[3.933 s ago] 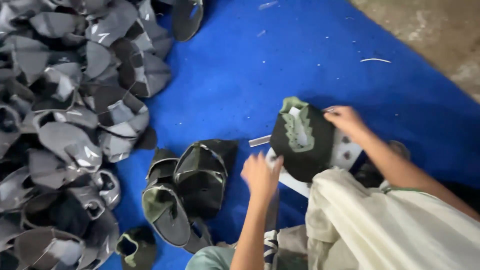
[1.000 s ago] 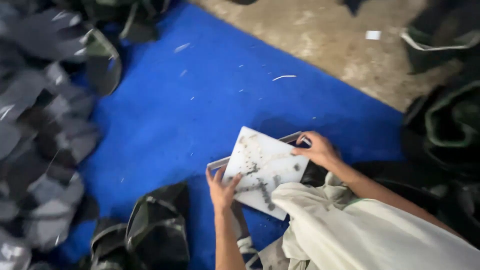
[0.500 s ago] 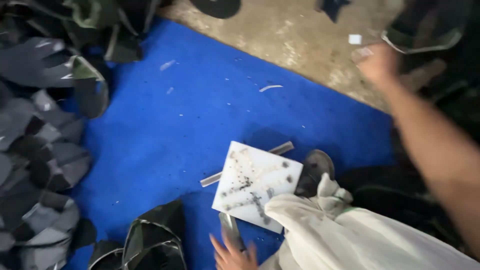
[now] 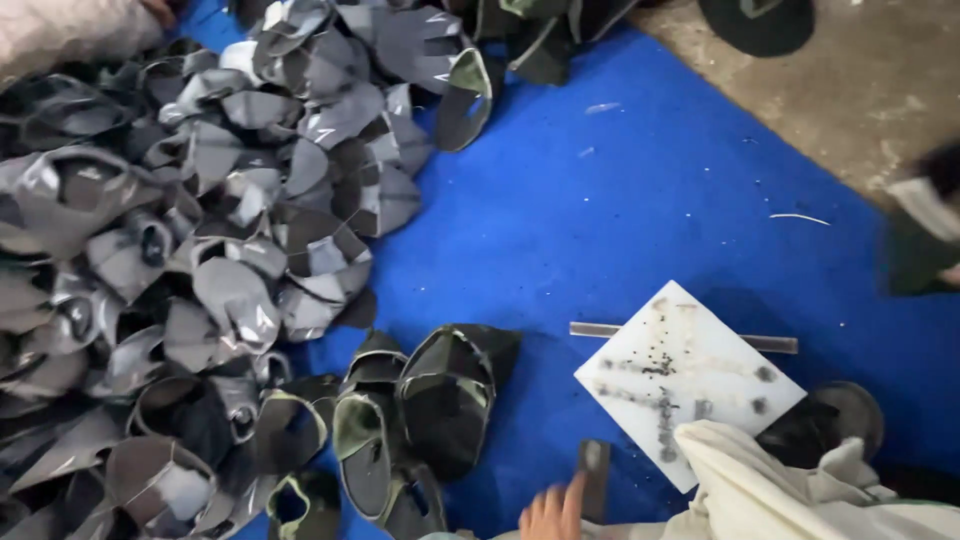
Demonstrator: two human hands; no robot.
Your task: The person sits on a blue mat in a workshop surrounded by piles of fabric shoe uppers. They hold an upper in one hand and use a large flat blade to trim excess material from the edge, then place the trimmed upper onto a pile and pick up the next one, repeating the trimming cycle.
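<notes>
Left hand point(image 4: 552, 512), bottom edge, fingers loosely spread, touching dark flat tool point(image 4: 594, 478) on blue mat point(image 4: 600, 220). Grey shoe-upper heap point(image 4: 190, 230), far left. White pitted board point(image 4: 688, 378), just right of the tool. Right hand: blurred, grip indeterminate.

View pans left against 0.5 s ago: the large heap of grey and black shoe uppers point(image 4: 200, 250) now fills the left half, and the white square board speckled with dark marks point(image 4: 690, 380) sits lower right. The right arm, raised at upper right 0.5 s ago, is gone; a blurred dark piece point(image 4: 925, 235) shows at the right edge. The left hand point(image 4: 553, 512), on the board 1 s ago, now shows at the bottom edge beside a dark flat tool point(image 4: 594, 472).
</notes>
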